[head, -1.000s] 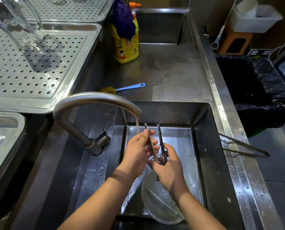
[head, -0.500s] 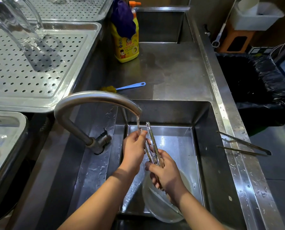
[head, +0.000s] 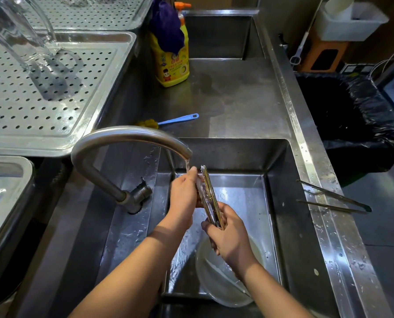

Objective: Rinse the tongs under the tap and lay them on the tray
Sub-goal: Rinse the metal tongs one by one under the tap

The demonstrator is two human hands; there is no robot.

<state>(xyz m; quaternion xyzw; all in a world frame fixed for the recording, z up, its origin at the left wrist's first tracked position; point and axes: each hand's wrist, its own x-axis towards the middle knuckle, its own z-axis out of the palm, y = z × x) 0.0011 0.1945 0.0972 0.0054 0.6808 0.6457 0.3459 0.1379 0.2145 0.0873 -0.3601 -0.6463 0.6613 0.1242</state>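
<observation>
We hold the tongs [head: 209, 198] over the sink [head: 281, 203], right under the curved tap [head: 127, 138], whose thin stream of water [head: 187, 165] falls onto our left hand [head: 184, 198] and the upper part of the tongs. They are slim, shiny metal tongs, wet and glinting with a yellowish reflection, their two arms pressed close together so that they read almost as one narrow bar. Their long axis runs up and away from us, tilted a little to the left: the tips point toward the tap's outlet and the far wall of the sink, while the joined end sits low, toward us, in our right hand [head: 230, 237]. That right hand is clenched around the lower end of the tongs. Our left hand wraps the middle of the tongs with its fingers [head: 192, 174] on them, just below the tips. Beneath our hands a round bowl [head: 216, 283] lies in the sink. A second pair of tongs [head: 333, 199] rests on the sink's right rim, arms spread apart. The perforated tray [head: 42, 92] sits on the counter [head: 237, 99] to the left, well apart from the tongs we hold.
</observation>
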